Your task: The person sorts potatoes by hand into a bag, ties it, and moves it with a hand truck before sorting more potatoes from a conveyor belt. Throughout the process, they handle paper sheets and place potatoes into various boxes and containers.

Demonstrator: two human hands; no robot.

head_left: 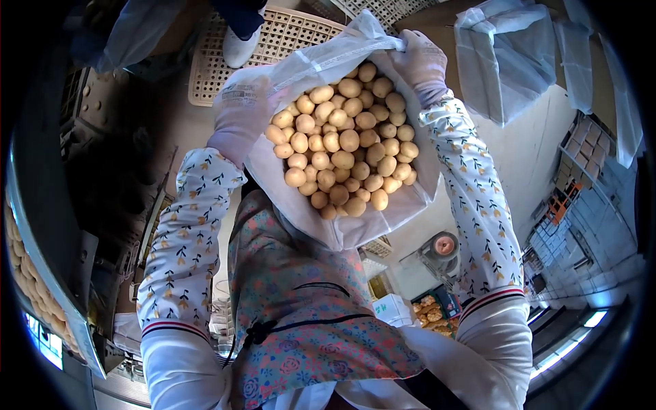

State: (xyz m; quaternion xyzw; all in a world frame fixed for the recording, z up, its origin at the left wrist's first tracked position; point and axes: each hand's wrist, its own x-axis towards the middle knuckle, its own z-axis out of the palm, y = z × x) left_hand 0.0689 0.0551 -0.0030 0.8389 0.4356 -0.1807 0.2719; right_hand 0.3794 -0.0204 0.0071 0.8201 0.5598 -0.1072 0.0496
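Observation:
A white plastic bag (355,232), its mouth spread wide, holds a heap of small round potatoes (348,140) in front of my apron. My left hand (239,116), in a pale glove, is closed on the bag's left rim; its fingertips are partly hidden by the plastic. At the far right corner of the mouth, my gloved right hand (420,65) grips a gathered fold of the same bag. Whether anything supports the bag from below is hidden.
A beige perforated crate (205,75) lies beyond the bag, with another person's white shoe (240,49) at it. Another white bag (506,68) hangs over brown cardboard at upper right. More potatoes (37,280) fill a machine on the left. A wheel (444,244) stands low right.

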